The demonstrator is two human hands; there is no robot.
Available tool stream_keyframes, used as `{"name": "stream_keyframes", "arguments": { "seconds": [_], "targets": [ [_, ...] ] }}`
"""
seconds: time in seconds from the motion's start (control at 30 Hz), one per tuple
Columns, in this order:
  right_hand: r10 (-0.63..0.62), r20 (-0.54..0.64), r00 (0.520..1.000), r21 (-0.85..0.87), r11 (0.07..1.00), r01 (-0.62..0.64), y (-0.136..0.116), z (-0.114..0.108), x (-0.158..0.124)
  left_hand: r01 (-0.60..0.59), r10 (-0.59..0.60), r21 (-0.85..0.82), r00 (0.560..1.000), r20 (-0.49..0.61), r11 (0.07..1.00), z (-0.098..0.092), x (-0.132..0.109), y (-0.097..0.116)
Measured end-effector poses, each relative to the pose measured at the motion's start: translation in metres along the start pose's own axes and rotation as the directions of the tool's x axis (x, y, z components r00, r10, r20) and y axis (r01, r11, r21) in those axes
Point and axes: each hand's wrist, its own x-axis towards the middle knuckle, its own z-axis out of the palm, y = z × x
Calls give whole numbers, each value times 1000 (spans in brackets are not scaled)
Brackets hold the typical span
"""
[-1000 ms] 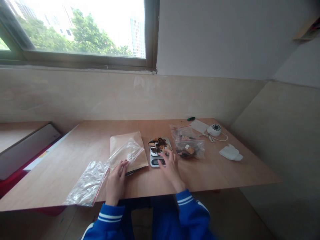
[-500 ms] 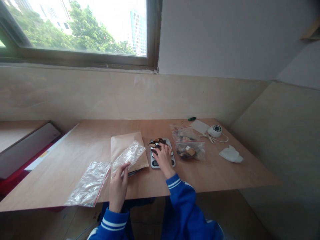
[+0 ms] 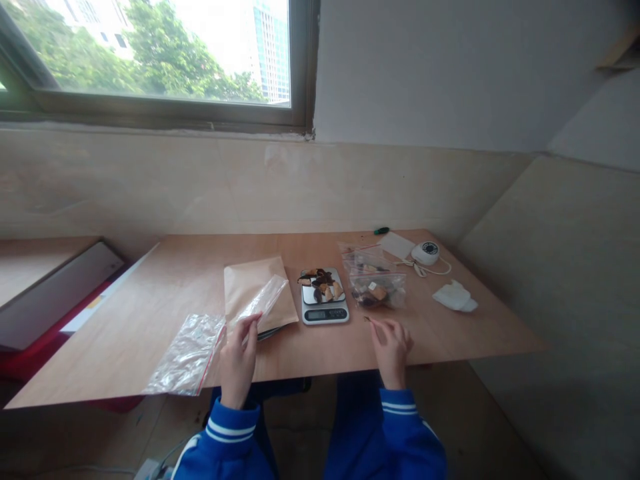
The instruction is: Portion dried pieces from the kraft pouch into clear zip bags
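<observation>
Clear bag (image 3: 260, 301) in our left hand (image 3: 239, 360), dark scrap (image 3: 367, 319) at our right hand (image 3: 393, 341)
Our left hand pinches the clear bag's near end, left of the scale (image 3: 324, 298) at mid-frame; our right hand seems to nip the dark scrap. We judge so slight a hold could drop it.

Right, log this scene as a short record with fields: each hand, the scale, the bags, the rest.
Left hand: grips one end of the small clear bag, which lies over the brown envelope
Right hand: seems to pinch a small dark piece, near the front edge of the table
Scale: dried pieces piled on its plate
Right of scale: filled bag
Left side: large clear bag, flat
Far right: white tissue, round white device
</observation>
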Motion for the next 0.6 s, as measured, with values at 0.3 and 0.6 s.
{"name": "stream_keyframes", "arguments": {
  "seconds": [0.3, 0.6],
  "targets": [
    [-25, 184, 983, 208, 978, -15, -55, 2, -14, -6, 8, -67, 1000, 25, 998, 15, -13, 18],
    [-85, 514, 853, 699, 619, -359, -174, 14, -14, -59, 104, -272, 982, 155, 961, 24, -35, 28]
  ]
}}
